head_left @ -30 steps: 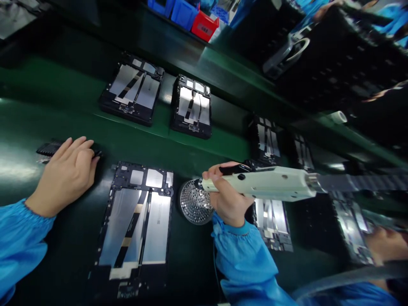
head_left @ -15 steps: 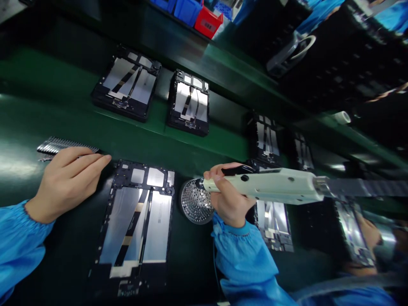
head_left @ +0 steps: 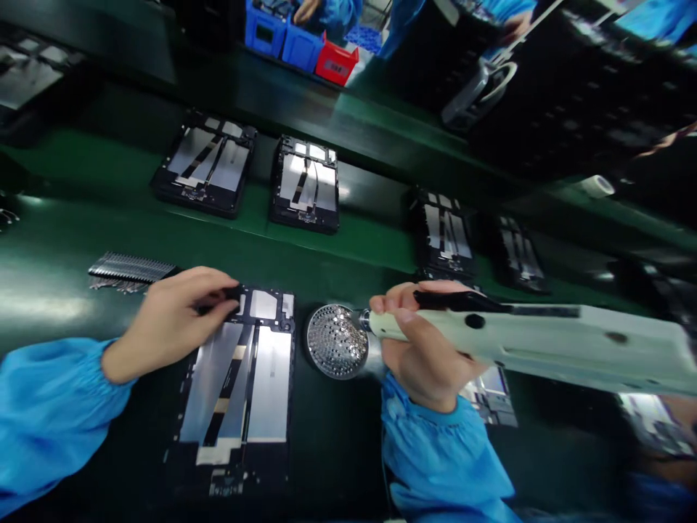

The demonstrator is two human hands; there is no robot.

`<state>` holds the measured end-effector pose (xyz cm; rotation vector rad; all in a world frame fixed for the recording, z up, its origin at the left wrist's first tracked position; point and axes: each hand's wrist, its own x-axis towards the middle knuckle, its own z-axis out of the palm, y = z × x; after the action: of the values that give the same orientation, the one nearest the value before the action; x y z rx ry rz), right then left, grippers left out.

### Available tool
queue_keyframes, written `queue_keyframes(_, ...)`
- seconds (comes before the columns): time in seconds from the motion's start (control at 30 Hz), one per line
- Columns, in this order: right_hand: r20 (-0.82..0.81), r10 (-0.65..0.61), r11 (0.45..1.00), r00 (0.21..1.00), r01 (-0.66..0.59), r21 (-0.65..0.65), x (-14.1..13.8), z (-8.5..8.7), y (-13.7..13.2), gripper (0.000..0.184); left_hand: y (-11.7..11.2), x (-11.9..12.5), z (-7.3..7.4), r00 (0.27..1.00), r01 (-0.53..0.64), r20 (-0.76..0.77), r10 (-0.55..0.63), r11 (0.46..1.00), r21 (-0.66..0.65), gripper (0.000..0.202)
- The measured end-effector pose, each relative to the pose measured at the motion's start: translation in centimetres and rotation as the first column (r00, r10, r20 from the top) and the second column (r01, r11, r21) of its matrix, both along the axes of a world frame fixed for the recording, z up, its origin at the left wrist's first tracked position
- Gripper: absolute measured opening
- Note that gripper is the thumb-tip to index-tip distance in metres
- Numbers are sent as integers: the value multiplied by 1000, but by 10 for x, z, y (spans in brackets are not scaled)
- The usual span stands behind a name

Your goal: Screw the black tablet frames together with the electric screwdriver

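An opened tablet (head_left: 275,385), its silver plates and ribbon cable showing, lies face down in front of me. My left hand (head_left: 174,316) is over its upper left corner, thumb and fingers bent into a pinch; whatever they hold is hidden. My right hand (head_left: 425,349) is wrapped round a pale electric screwdriver (head_left: 523,338) with a black lever. The tool lies almost level, its tip at the right rim of a round screw tray (head_left: 336,341) dotted with small holes and screws. Left of the tablet, a ridged black strip of small parts (head_left: 131,267) reaches behind my left hand.
Several stacked tablets stand on the green bench beyond, among them one stack (head_left: 204,163) and another (head_left: 306,181). Blue bins (head_left: 302,47), a red bin (head_left: 336,62) and a tape roll (head_left: 597,187) are farther back. Co-workers' blue sleeves show at the top and lower right.
My left hand has moved right, from beside the parts strip onto the tablet's upper left corner. My right hand and the screwdriver have shifted slightly right, and the camera view has turned left.
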<state>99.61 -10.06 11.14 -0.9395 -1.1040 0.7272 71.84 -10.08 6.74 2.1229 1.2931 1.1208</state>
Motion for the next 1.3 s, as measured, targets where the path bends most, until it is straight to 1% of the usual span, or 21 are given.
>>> queue_keyframes(0.03,2,8,1000,1000,-8,15,0,3,-2,29,7,12,0,996,84,32,-83,996,-20,13)
queue_keyframes(0.07,5,13,1000,1000,-13,25,1,6,-4,28,14,24,-2,987,153,45,-153,988,-13,12)
queue_keyframes(0.13,8,17,999,1000,-17,30,0,9,-8,26,30,46,-10,971,237,12,-237,971,38,9)
queue_keyframes(0.2,2,15,999,1000,-15,37,0,10,-9,25,42,62,-19,963,270,-51,-266,960,77,8)
queue_keyframes(0.3,-8,20,998,1000,-19,53,-1,10,-11,27,52,72,-30,950,297,-125,-285,950,95,8)
queue_keyframes(0.4,-4,20,998,1000,-20,56,0,12,-12,27,53,72,-31,928,336,-211,-308,935,113,10)
queue_keyframes(0.53,21,6,999,1000,-7,36,3,13,-12,23,49,70,-26,880,407,-330,-342,900,153,16)
queue_keyframes(0.7,56,-20,1000,998,19,24,6,9,-12,23,43,67,-21,815,485,-454,-361,853,194,25)
queue_keyframes(0.77,75,-30,1000,997,29,6,7,8,-12,23,39,62,-20,785,521,-507,-356,823,228,24)
queue_keyframes(0.87,88,-50,999,995,52,-14,6,9,-11,24,31,54,-19,737,572,-588,-333,771,281,29)
queue_keyframes(0.93,85,-52,999,995,53,-10,4,9,-9,24,28,50,-18,704,594,-633,-322,756,276,30)
queue_keyframes(1.03,53,-17,1000,998,17,0,3,8,-5,24,29,49,-16,644,606,-699,-310,765,218,27)
queue_keyframes(1.1,32,-2,1000,999,2,-3,3,6,-3,25,32,49,-15,615,584,-727,-305,796,161,31)
queue_keyframes(1.17,28,-1,1000,1000,1,-7,3,4,-3,25,34,48,-14,606,563,-726,-325,820,102,43)
queue_keyframes(1.23,48,1,1000,999,-1,7,2,4,-3,26,32,48,-14,603,564,-716,-352,823,69,53)
queue_keyframes(1.27,65,-3,1000,998,2,20,1,5,-3,26,29,48,-14,605,563,-715,-351,824,71,52)
queue_keyframes(1.3,82,-5,999,997,3,32,0,6,-3,27,24,48,-16,609,557,-718,-337,826,85,46)
